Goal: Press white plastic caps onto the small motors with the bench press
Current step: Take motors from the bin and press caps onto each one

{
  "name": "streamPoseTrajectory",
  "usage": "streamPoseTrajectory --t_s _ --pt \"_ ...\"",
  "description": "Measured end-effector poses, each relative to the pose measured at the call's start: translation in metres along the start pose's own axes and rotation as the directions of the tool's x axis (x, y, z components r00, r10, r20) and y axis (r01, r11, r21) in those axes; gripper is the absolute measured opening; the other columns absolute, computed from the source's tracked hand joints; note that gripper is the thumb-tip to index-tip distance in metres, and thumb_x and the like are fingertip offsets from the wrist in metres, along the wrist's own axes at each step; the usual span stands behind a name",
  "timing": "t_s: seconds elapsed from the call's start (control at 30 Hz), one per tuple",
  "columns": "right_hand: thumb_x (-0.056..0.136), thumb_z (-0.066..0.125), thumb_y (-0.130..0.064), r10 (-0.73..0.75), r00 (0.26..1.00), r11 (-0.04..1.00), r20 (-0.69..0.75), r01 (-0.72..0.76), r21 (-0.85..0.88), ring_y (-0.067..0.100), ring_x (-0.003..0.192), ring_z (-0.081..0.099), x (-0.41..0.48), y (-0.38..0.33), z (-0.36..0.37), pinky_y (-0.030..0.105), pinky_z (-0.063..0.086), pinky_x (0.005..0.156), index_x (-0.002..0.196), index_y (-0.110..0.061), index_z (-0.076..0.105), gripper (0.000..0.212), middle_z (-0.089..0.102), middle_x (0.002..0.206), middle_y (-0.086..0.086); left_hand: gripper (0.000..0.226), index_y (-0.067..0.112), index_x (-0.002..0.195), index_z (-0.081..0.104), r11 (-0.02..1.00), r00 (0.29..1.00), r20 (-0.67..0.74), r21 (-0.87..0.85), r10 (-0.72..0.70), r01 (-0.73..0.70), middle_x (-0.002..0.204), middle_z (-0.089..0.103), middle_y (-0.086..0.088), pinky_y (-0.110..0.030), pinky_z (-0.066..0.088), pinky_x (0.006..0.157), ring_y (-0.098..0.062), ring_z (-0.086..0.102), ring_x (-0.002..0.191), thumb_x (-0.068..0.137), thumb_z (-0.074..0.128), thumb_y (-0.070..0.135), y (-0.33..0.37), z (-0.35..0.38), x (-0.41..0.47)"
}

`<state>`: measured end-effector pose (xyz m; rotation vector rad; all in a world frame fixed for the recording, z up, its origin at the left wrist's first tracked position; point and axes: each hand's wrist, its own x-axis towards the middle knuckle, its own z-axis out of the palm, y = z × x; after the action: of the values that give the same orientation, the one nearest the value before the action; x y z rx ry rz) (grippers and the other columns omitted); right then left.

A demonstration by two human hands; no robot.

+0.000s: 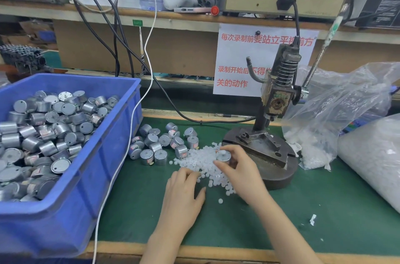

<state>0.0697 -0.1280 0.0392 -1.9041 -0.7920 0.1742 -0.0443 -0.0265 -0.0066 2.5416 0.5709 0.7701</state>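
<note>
My right hand (240, 168) holds a small silver motor (224, 156) between thumb and fingers, just left of the bench press base (279, 175). A white cap appears to sit on the motor's top. My left hand (184, 190) lies over the near edge of a pile of white plastic caps (203, 161) on the green mat, fingertips among the caps; whether it pinches one is hidden. The bench press (279, 90) stands upright behind, its ram raised above the fixture plate (263, 144). A group of loose motors (161, 144) lies left of the caps.
A blue bin (65, 188) full of motors fills the left. Clear bags of white caps (337, 116) lie right of the press. A white cable (121, 168) and black cables cross the bench. The press lever (324, 47) rises to the right. A shelf with a power unit sits behind.
</note>
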Motion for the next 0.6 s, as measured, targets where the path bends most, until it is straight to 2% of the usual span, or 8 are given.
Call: streamPoseTrajectory --t_s 0.1,0.23,0.33,0.4,0.47,0.5,0.53,0.6 --pt "0.082 0.069 -0.029 0.017 0.996 0.995 -0.083 -0.024 -0.092 0.007 0.085 0.057 0.017 0.005 -0.031 0.023 0.042 0.070 0.099 -0.034 0.052 0.025 0.064 0.096 -0.012 0.029 0.020 0.119 0.056 0.998 0.998 -0.005 0.026 -0.058 0.058 0.110 0.048 0.004 -0.021 0.031 0.089 -0.014 0.043 0.101 0.091 0.052 0.029 -0.002 0.001 0.002" --pt "0.081 0.070 -0.030 0.023 0.968 0.928 -0.248 -0.113 -0.355 0.028 0.109 0.051 0.033 0.023 -0.066 0.041 0.039 0.093 0.111 -0.016 0.062 0.034 0.063 0.112 0.006 0.029 0.022 0.119 0.056 0.992 0.994 0.011 0.070 -0.106 0.105 0.111 0.049 0.004 -0.022 0.031 0.090 -0.015 0.043 0.102 0.092 0.050 0.032 -0.004 0.002 0.004" --pt "0.080 0.070 -0.036 0.053 0.951 0.891 -0.303 -0.182 -0.415 0.031 0.120 0.042 0.041 0.033 -0.076 0.037 0.030 0.101 0.114 -0.016 0.065 0.039 0.054 0.129 0.007 0.031 0.019 0.120 0.057 0.985 0.992 0.010 0.118 -0.130 0.127 0.110 0.052 0.001 -0.027 0.035 0.089 -0.020 0.046 0.101 0.090 0.055 0.028 -0.003 0.001 0.005" --pt "0.082 0.068 -0.038 0.056 0.941 0.864 -0.333 -0.212 -0.456 0.032 0.122 0.039 0.045 0.036 -0.074 0.036 0.028 0.099 0.117 -0.020 0.065 0.040 0.050 0.133 0.007 0.028 0.012 0.105 0.067 0.986 0.994 -0.001 0.127 -0.106 0.105 0.099 0.060 -0.005 -0.036 0.044 0.078 -0.026 0.056 0.089 0.078 0.071 0.012 -0.001 0.000 0.006" --pt "0.083 0.067 -0.040 0.042 0.935 0.841 -0.353 -0.224 -0.493 0.033 0.121 0.039 0.050 0.036 -0.072 0.038 0.028 0.099 0.119 -0.022 0.064 0.041 0.051 0.132 0.008 0.035 0.008 0.092 0.071 0.986 0.998 -0.057 0.160 -0.035 0.043 0.088 0.066 -0.008 -0.038 0.050 0.063 -0.029 0.063 0.075 0.060 0.080 -0.004 -0.003 0.003 0.004" --pt "0.083 0.066 -0.040 0.035 0.930 0.834 -0.365 -0.229 -0.503 0.033 0.120 0.040 0.052 0.036 -0.070 0.038 0.028 0.098 0.119 -0.022 0.064 0.041 0.051 0.131 0.008 0.037 0.010 0.097 0.071 0.987 0.999 -0.036 0.158 -0.027 0.032 0.095 0.066 -0.006 -0.038 0.050 0.066 -0.028 0.064 0.080 0.064 0.077 -0.004 -0.003 0.003 0.003" --pt "0.082 0.066 -0.041 0.030 0.926 0.826 -0.377 -0.235 -0.513 0.034 0.119 0.040 0.054 0.036 -0.069 0.039 0.029 0.097 0.119 -0.022 0.064 0.042 0.052 0.130 0.009 0.038 0.015 0.110 0.066 0.986 0.999 -0.004 0.162 -0.042 0.042 0.110 0.063 -0.002 -0.036 0.046 0.077 -0.024 0.061 0.094 0.075 0.068 0.000 -0.002 0.002 0.003" --pt "0.082 0.066 -0.043 0.027 0.920 0.808 -0.391 -0.251 -0.533 0.035 0.117 0.042 0.055 0.035 -0.068 0.040 0.031 0.095 0.120 -0.022 0.063 0.043 0.054 0.128 0.010 0.041 0.027 0.133 0.046 0.984 0.997 0.015 0.163 -0.074 0.071 0.134 0.044 0.013 -0.026 0.029 0.093 -0.012 0.043 0.118 0.094 0.043 0.014 -0.008 0.007 0.004"
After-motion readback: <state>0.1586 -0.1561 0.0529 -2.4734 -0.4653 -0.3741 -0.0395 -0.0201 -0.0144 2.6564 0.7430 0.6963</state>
